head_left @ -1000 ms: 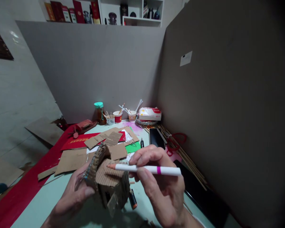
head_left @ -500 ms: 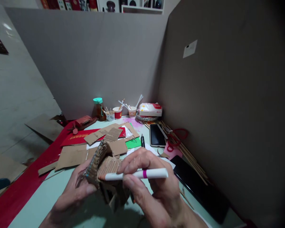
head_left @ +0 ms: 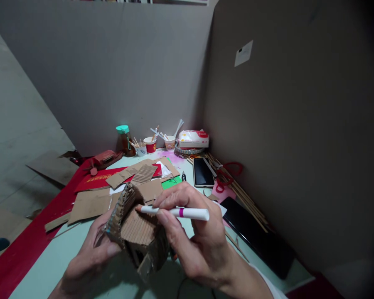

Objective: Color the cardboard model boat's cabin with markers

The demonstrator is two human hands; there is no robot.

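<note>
My left hand (head_left: 95, 249) is closed on the left side of a small house-like cardboard model (head_left: 140, 230), tilted above the table. The model has a ribbed corrugated top surface, a raised curved wall at its left and an opening low in front. My right hand (head_left: 193, 232) pinches a white marker (head_left: 191, 213) with a purple band between thumb and fingers. Its orange-brown tip points left and appears to touch the far part of the ribbed surface, near the raised wall. The right hand hides part of the model's right side.
Cardboard pieces (head_left: 90, 203) and a red sheet (head_left: 96, 179) lie beyond the model. Paper cups (head_left: 150, 145), a bottle (head_left: 124, 143) and a tissue pack (head_left: 193, 140) stand at the back. To the right are a phone (head_left: 203, 172), red scissors (head_left: 227, 174), sticks (head_left: 249, 199) and a black slab (head_left: 258, 241).
The marker's tip has moved up and away across the ribbed surface, from its near edge to its far part. The model has tilted so more of its top shows. The view has shifted down slightly.
</note>
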